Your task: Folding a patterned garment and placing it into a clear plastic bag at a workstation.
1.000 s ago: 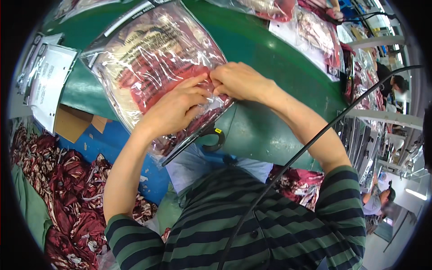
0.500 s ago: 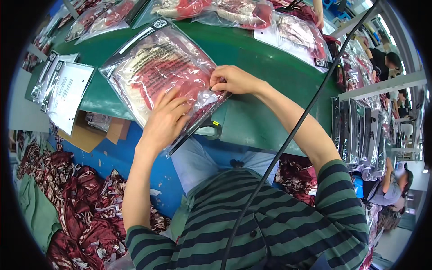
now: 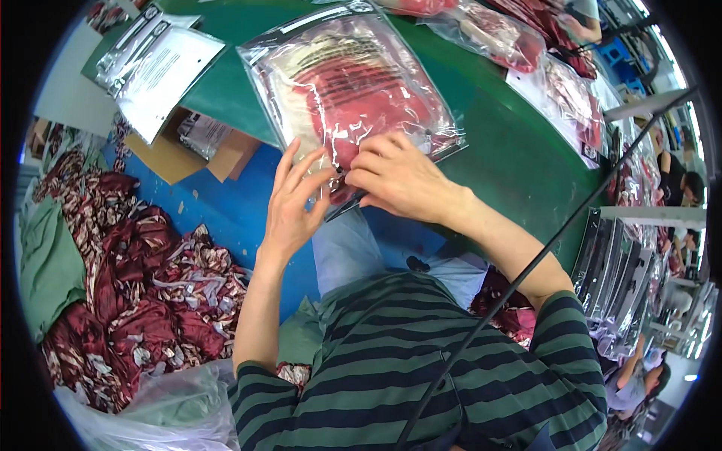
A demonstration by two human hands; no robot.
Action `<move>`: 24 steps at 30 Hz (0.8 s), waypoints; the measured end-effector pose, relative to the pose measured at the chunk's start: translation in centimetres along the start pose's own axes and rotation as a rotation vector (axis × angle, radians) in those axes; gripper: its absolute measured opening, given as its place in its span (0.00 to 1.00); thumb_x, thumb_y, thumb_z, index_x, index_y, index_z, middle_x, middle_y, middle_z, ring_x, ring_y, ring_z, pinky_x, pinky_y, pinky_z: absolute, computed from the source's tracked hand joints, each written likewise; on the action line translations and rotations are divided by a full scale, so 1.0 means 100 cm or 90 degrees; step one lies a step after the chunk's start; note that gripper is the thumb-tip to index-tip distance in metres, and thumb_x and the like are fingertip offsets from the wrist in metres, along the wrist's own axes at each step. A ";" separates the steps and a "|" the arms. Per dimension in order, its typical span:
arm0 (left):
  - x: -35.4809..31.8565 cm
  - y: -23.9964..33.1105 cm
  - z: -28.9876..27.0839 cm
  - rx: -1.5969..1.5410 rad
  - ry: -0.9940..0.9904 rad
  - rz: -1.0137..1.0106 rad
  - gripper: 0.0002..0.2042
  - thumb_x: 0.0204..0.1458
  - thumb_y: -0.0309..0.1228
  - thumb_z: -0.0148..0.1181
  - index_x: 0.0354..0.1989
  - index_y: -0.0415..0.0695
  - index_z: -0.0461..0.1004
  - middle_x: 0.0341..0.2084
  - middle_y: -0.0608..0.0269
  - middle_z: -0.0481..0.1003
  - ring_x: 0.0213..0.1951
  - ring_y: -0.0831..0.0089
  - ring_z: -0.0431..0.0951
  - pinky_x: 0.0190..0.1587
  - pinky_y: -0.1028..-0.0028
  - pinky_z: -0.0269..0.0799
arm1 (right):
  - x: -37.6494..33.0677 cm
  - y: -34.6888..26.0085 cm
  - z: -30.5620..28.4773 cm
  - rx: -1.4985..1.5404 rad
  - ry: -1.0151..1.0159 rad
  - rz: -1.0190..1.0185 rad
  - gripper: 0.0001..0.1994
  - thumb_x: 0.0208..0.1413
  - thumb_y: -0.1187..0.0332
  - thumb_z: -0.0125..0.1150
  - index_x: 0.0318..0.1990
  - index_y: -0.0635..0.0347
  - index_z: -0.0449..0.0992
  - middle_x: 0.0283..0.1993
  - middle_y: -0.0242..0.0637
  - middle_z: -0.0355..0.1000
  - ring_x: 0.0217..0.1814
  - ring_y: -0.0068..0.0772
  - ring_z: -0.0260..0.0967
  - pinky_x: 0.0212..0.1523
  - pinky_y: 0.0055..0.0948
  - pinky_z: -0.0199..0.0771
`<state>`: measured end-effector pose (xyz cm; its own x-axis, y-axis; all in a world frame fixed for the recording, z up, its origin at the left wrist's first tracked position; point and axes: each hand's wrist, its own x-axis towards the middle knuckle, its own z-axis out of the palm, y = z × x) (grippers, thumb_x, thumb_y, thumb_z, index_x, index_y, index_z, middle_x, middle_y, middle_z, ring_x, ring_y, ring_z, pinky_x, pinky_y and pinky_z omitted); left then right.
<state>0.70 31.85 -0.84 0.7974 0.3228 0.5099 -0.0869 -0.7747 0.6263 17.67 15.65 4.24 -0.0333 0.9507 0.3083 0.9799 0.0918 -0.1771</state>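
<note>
A clear plastic garment bag [image 3: 361, 98] with a dark border lies tilted at the green table's near edge, a folded red and cream garment inside it. Curled fingers of my right hand [image 3: 410, 180] grip the bag's near edge, close to its lower corner. Next to them a small black spot shows on the plastic. My left hand [image 3: 293, 207] is at the lower left side of the bag, fingers apart, their tips against or just over the plastic. The right hand's fingertips are partly hidden.
White-carded plastic bags [image 3: 162, 71] overhang the table's left end above an open cardboard box [image 3: 229, 155]. Dark red satin cloth [image 3: 143, 301] heaps on the blue floor. More packed garments [image 3: 489, 34] lie at the far right. A black cable [image 3: 519, 282] crosses the view.
My right hand has slid left along the bag's near edge. My left hand has lifted from lying flat on the bag to its lower left side. The whole view has shifted.
</note>
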 end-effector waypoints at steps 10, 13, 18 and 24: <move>-0.005 -0.025 -0.006 -0.073 -0.099 0.034 0.10 0.51 0.25 0.65 0.42 0.42 0.82 0.49 0.63 0.80 0.57 0.58 0.71 0.59 0.63 0.68 | 0.021 0.005 0.019 0.168 -0.068 0.065 0.06 0.54 0.68 0.65 0.39 0.55 0.78 0.37 0.33 0.70 0.43 0.38 0.68 0.46 0.36 0.67; -0.004 -0.030 -0.009 -0.126 -0.125 0.005 0.09 0.53 0.27 0.65 0.43 0.41 0.82 0.49 0.63 0.80 0.54 0.59 0.72 0.57 0.64 0.70 | 0.028 0.011 0.027 0.244 -0.067 0.110 0.05 0.54 0.70 0.65 0.37 0.57 0.78 0.36 0.34 0.71 0.39 0.39 0.69 0.42 0.35 0.69; -0.009 -0.041 -0.012 -0.178 -0.156 -0.022 0.11 0.56 0.31 0.64 0.43 0.39 0.82 0.48 0.62 0.80 0.52 0.60 0.72 0.55 0.68 0.71 | 0.043 0.014 0.032 0.277 -0.086 0.184 0.04 0.52 0.74 0.65 0.35 0.60 0.77 0.34 0.36 0.73 0.31 0.40 0.70 0.33 0.34 0.69; -0.019 -0.053 -0.006 -0.252 -0.153 -0.034 0.14 0.56 0.36 0.65 0.43 0.37 0.81 0.47 0.62 0.80 0.53 0.62 0.72 0.56 0.67 0.70 | 0.056 0.006 0.034 0.192 -0.180 0.301 0.05 0.50 0.75 0.66 0.35 0.61 0.78 0.33 0.36 0.74 0.29 0.39 0.70 0.32 0.34 0.69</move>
<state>-0.71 35.73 -4.77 0.9186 0.1845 0.3494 -0.2268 -0.4779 0.8486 17.36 22.00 2.72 0.2987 0.9468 -0.1203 0.8044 -0.3175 -0.5022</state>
